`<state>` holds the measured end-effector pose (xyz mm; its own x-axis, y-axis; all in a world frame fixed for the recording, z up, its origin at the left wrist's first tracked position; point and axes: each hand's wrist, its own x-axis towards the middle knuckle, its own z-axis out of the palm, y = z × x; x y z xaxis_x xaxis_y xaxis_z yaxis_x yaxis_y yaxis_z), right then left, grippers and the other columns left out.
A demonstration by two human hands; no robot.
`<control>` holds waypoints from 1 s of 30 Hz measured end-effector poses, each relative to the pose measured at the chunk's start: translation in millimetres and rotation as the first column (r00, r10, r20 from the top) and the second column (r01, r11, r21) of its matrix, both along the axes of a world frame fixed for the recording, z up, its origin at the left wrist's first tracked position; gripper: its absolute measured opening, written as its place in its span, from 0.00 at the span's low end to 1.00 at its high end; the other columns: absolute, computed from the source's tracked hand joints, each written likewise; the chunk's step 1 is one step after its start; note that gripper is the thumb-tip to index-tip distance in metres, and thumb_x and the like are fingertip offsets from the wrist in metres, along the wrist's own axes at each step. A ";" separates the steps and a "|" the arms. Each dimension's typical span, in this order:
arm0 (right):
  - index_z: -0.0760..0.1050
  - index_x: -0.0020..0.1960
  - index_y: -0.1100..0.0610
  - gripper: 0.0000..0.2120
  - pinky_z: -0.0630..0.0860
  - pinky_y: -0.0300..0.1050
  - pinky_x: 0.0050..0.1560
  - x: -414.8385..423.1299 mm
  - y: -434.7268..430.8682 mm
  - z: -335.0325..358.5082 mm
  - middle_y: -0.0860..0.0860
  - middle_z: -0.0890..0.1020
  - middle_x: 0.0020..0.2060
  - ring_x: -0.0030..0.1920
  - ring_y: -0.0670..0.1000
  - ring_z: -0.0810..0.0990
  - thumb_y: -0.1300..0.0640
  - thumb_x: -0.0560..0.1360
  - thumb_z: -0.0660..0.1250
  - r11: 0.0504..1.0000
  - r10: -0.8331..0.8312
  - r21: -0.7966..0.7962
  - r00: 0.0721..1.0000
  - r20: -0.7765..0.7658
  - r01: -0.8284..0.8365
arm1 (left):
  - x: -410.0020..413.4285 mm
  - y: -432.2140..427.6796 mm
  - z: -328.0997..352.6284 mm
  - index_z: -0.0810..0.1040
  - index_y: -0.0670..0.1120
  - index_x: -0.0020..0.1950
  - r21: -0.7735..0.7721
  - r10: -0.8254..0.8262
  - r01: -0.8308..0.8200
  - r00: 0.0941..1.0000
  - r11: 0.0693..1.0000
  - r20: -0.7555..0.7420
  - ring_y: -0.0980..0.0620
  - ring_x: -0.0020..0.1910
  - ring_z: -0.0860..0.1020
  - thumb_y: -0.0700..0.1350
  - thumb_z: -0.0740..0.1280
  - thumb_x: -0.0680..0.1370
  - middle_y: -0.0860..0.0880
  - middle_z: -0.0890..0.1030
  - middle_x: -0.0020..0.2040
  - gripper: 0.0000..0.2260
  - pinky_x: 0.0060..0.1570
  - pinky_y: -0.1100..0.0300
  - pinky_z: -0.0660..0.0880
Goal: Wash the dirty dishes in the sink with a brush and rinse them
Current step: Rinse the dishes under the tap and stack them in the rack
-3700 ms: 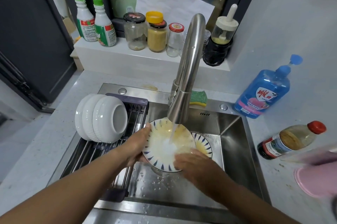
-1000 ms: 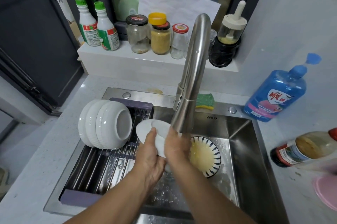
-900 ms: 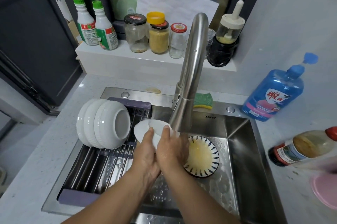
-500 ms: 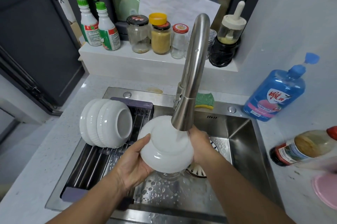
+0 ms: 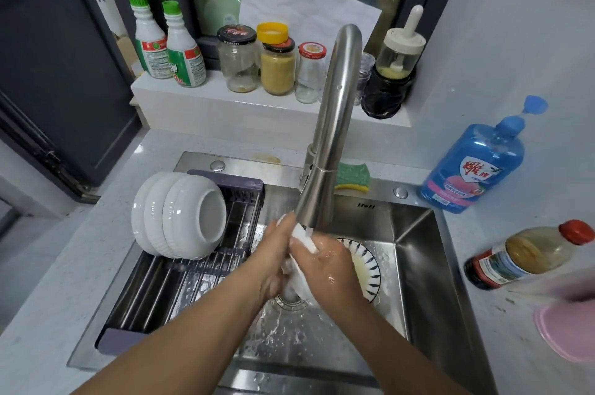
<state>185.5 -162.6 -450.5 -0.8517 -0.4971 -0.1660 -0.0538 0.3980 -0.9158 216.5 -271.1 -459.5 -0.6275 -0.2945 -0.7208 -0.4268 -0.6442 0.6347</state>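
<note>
Both hands are working at frame centre, under the curved brushed-steel tap (image 5: pixel 331 124), which is running. The white ceramic bowl (image 5: pixel 304 238) is being held edge-on between them, directly in the stream. Half a second ago it was being held with its underside facing up under the spout, so it is now being turned to rinse its other faces.

The left hand (image 5: pixel 273 253) is pressing the bowl's left face, its grip apart with the fingers lying nearly straight. The right hand (image 5: pixel 325 266) is cupping the opposite side, its grip clamped on the bowl with the thumb over the rim.

Judgement: rinsing of this bowl is nearing completion. The second, dark-striped bowl (image 5: pixel 367 266) is lying just right of the hands in the stainless-steel sink (image 5: pixel 418 266), showing yellowish residue and awaiting washing. Three white bowls (image 5: pixel 177 214) are standing on the grey drying rack (image 5: pixel 180 282), centre-left. No brush is showing.
</note>
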 end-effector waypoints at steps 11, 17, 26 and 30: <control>0.80 0.44 0.56 0.14 0.75 0.43 0.38 9.3 18.4 1.2 0.46 0.80 0.35 0.36 0.45 0.77 0.45 0.79 0.69 0.968 0.211 -0.032 0.883 -0.418 -0.247 | -1.6 -17.0 0.7 0.81 0.35 0.41 0.399 0.012 -0.016 1.000 0.917 0.015 0.41 0.31 0.83 0.50 0.64 0.80 0.38 0.80 0.33 0.19 0.31 0.51 0.82; 0.79 0.56 0.53 0.19 0.79 0.49 0.43 -10.8 27.9 -25.8 0.47 0.83 0.45 0.44 0.49 0.81 0.39 0.82 0.60 0.868 0.495 0.317 0.618 -0.611 -0.382 | 8.6 -32.9 -4.2 0.79 0.34 0.65 0.429 0.035 -0.025 0.999 0.903 -0.015 0.34 0.61 0.80 0.71 0.56 0.78 0.32 0.80 0.63 0.41 0.61 0.36 0.74; 0.60 0.80 0.49 0.36 0.54 0.48 0.80 0.6 33.7 -37.0 0.50 0.58 0.81 0.81 0.50 0.54 0.34 0.81 0.36 0.756 0.561 0.562 0.774 -0.293 -0.336 | 29.4 -13.6 -11.4 0.79 0.40 0.65 0.237 0.176 -0.146 0.978 0.960 -0.110 0.41 0.53 0.85 0.62 0.56 0.83 0.38 0.84 0.59 0.28 0.56 0.44 0.81; 0.48 0.83 0.54 0.32 0.44 0.54 0.81 -11.6 15.1 -43.4 0.54 0.46 0.82 0.82 0.52 0.43 0.39 0.84 0.43 0.696 0.499 0.677 0.839 -0.216 -0.240 | 41.8 2.2 -18.2 0.79 0.43 0.69 0.276 0.144 -0.099 0.978 0.956 -0.149 0.40 0.62 0.82 0.67 0.55 0.80 0.39 0.82 0.63 0.32 0.64 0.42 0.76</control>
<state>173.9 -147.6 -493.9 -0.6766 -0.6854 -0.2692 -0.5877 0.7229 -0.3633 258.4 -268.9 -477.7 -0.7163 -0.1884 -0.6719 -0.2378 -0.8393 0.4888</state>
